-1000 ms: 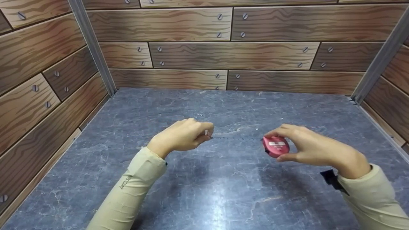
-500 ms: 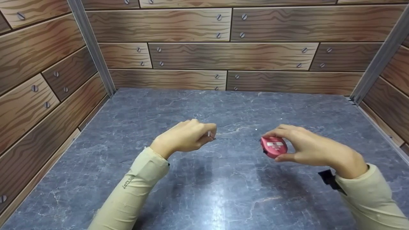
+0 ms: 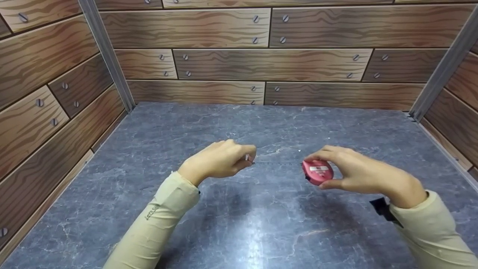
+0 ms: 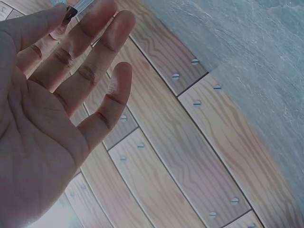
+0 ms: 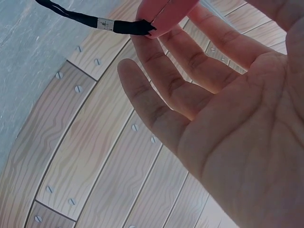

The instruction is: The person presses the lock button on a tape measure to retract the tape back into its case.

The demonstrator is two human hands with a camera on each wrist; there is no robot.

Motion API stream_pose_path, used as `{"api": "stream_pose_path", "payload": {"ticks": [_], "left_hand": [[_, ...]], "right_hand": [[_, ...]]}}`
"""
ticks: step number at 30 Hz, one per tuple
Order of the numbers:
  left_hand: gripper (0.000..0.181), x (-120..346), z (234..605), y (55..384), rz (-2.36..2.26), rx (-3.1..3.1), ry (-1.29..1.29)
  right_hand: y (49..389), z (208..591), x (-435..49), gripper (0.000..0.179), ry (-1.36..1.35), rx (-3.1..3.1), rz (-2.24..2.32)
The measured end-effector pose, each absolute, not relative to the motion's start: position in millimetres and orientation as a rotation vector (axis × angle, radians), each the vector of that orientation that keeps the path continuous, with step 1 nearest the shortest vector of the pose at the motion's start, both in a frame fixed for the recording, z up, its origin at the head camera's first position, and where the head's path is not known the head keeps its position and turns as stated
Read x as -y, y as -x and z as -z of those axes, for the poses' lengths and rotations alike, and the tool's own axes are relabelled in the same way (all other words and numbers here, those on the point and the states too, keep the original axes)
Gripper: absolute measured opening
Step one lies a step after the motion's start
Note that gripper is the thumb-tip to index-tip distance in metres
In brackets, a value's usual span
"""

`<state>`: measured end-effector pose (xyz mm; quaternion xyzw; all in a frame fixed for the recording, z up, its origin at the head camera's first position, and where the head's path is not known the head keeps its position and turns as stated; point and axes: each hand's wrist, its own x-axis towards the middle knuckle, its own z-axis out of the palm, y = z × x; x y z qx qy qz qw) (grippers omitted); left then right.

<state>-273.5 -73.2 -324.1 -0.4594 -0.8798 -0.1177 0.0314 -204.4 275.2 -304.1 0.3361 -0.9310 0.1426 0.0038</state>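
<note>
A red tape measure (image 3: pixel 318 172) with a white label is gripped between the thumb and fingers of my right hand (image 3: pixel 354 170), above the table. Its thin blade (image 3: pixel 278 163) runs out to the left. My left hand (image 3: pixel 216 158) pinches the blade's dark end hook (image 4: pixel 70 13) between thumb and forefinger; the other fingers spread loosely in the left wrist view. In the right wrist view a black wrist strap (image 5: pixel 130 27) hangs from the red tape measure case (image 5: pixel 164 14).
The blue-grey marbled table (image 3: pixel 224 119) spreads under both hands. Wood-patterned panels (image 3: pixel 224 65) close off the back and sides, with metal corner posts (image 3: pixel 108 56) at the back left and back right.
Both hands have drawn slightly closer: the left hand moved right, the right hand with the tape measure moved left. The stretch of blade between them is shorter.
</note>
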Motion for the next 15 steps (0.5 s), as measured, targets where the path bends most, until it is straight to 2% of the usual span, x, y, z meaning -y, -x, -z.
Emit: {"api": "stream_pose_path", "payload": {"ticks": [15], "left_hand": [[0.004, 68.0, 323.5, 271.6, 0.388, 2.73, 1.428]], "right_hand": [[206.1, 305.9, -271.1, 0.062, -1.087, 2.894, -0.469]]}}
